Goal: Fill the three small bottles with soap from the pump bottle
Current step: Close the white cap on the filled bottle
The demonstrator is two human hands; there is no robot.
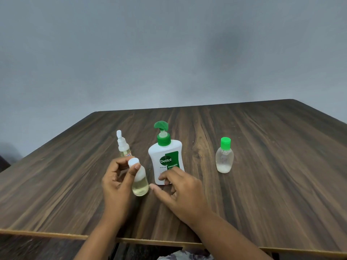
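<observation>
left hand [116,181] pinches the white-capped bottle [139,184] at its neck, upright. right hand [178,192], loose and empty, sits just right, nearer the pump bottle [166,158].

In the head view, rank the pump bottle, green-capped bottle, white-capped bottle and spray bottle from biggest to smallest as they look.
1. Pump bottle.
2. White-capped bottle and green-capped bottle: about alike; the white-capped one is nearer the camera, so no ranking.
3. Spray bottle: slimmest, lower part hidden behind the left hand.
</observation>
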